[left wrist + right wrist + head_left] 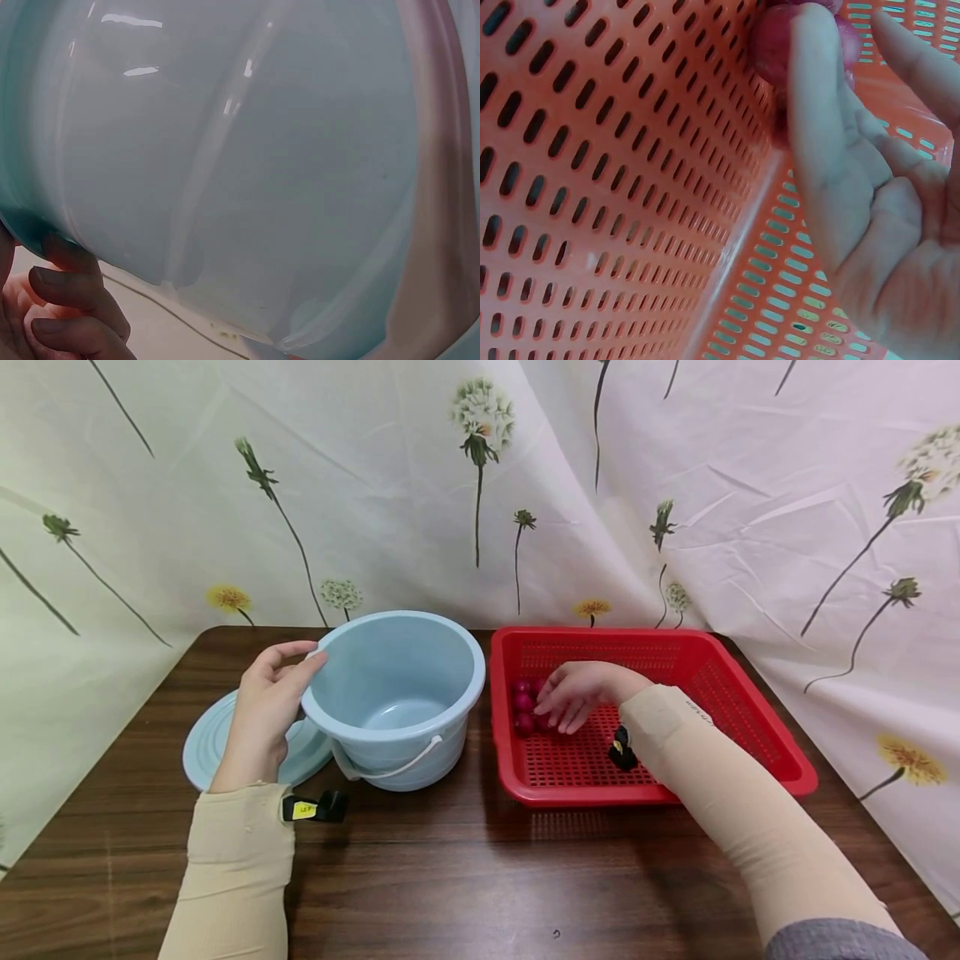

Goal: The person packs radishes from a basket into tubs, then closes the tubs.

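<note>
White dandelion-print cloth [405,527] is backing a dark wooden table [442,885]. The left hand [262,706], partly hiding a round pale-blue lid [206,747], is gripping a pale-blue plastic bucket [453,745]; the loosely extended right hand [588,689] is hovering by round crimson objects [523,702] in a red slotted basket [592,795].

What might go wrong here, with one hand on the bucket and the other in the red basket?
The round red things could roll away from the fingers of the right hand, since they sit loose in the basket.
The bucket might tip if the left hand, gripping one side of its rim, pulls hard.
The lid could get knocked, lying so near the left forearm.
</note>
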Demonstrator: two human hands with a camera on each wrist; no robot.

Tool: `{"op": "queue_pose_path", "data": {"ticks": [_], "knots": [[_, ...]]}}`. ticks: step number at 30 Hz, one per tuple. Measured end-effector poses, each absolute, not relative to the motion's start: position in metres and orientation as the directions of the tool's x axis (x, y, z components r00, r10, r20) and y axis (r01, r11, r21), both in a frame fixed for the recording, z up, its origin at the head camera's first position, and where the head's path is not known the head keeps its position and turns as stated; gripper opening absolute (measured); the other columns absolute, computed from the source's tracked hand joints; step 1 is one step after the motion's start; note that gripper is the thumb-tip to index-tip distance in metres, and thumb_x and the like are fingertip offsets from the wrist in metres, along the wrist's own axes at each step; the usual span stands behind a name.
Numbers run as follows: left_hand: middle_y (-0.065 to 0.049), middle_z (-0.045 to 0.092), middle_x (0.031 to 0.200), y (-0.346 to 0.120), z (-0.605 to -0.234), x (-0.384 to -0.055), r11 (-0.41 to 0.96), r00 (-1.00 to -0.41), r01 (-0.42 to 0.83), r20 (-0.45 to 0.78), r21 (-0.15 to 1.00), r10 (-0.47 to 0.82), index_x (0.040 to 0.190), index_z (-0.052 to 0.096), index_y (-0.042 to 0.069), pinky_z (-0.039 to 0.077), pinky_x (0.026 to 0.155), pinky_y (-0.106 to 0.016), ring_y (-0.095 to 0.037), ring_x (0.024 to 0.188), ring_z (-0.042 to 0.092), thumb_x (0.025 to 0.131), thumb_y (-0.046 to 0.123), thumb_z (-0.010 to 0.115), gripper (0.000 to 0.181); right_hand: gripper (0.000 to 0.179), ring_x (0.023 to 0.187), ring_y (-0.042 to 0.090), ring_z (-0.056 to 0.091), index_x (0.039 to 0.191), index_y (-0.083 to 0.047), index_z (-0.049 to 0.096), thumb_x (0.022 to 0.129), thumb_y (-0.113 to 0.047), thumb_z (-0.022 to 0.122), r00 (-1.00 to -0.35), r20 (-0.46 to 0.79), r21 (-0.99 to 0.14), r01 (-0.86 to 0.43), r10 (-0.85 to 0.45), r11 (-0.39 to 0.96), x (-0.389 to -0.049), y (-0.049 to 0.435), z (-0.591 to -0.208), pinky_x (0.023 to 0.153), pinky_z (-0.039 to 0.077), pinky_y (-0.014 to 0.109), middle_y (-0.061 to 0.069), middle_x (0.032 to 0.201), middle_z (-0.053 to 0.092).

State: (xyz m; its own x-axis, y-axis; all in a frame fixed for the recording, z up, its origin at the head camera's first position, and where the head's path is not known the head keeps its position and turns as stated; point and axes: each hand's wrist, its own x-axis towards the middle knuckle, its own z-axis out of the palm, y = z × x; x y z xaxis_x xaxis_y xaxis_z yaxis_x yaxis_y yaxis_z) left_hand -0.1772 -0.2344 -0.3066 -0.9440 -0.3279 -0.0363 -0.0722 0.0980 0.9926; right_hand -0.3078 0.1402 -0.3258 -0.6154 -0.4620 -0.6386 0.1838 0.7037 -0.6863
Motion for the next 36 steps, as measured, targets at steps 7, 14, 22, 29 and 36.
{"op": "queue_pose_path", "data": {"ticks": [7,14,22,29,36], "knots": [[0.015,0.068,0.081,-0.234,-0.307,-0.177,0.093,-0.944,-0.07,-0.036,0.993,-0.329,0.115,0.057,0.027,0.053,0.058,-0.018,-0.002,0.069,0.065,0.094,0.036,0.067,0.025,0.029,0.066,0.015,0.068,0.121,0.0,0.056,0.096,-0.013,0.063,-0.577,-0.692,-0.622,0.172,-0.434,0.764,-0.308,0.141,-0.327,0.068,0.061,0.033,0.008,0.079,0.068],[0.015,0.068,0.081,-0.234,-0.307,-0.177,0.093,-0.943,-0.078,-0.043,0.993,-0.331,0.116,0.057,0.027,0.052,0.058,-0.018,-0.002,0.068,0.065,0.094,0.037,0.067,0.026,0.029,0.069,0.017,0.07,0.118,-0.005,0.056,0.095,-0.02,0.066,-0.552,-0.731,-0.558,0.145,-0.401,0.817,-0.305,0.141,-0.326,0.07,0.061,0.035,0.011,0.087,0.071],[0.015,0.069,0.081,-0.234,-0.306,-0.177,0.082,-0.943,-0.073,-0.042,0.994,-0.331,0.115,0.057,0.027,0.052,0.058,-0.018,-0.002,0.069,0.065,0.094,0.036,0.067,0.025,0.024,0.069,0.018,0.068,0.112,-0.005,0.059,0.094,-0.018,0.067,-0.553,-0.721,-0.578,0.147,-0.417,0.803,-0.306,0.141,-0.327,0.071,0.061,0.036,0.012,0.09,0.07],[0.015,0.069,0.081,-0.234,-0.306,-0.177,0.089,-0.943,-0.072,-0.039,0.993,-0.329,0.115,0.057,0.027,0.053,0.058,-0.018,-0.002,0.069,0.065,0.094,0.036,0.067,0.025,0.024,0.066,0.016,0.068,0.111,-0.004,0.058,0.093,-0.017,0.067,-0.599,-0.658,-0.649,0.146,-0.455,0.747,-0.306,0.143,-0.322,0.068,0.061,0.034,0.011,0.086,0.07],[0.016,0.069,0.082,-0.234,-0.306,-0.178,0.09,-0.944,-0.074,-0.041,0.993,-0.328,0.115,0.057,0.028,0.053,0.059,-0.018,-0.002,0.07,0.066,0.094,0.036,0.067,0.025,0.026,0.064,0.016,0.067,0.113,-0.005,0.056,0.094,-0.018,0.067,-0.668,-0.567,-0.754,0.185,-0.482,0.631,-0.307,0.144,-0.314,0.067,0.06,0.034,0.009,0.082,0.068]]}}
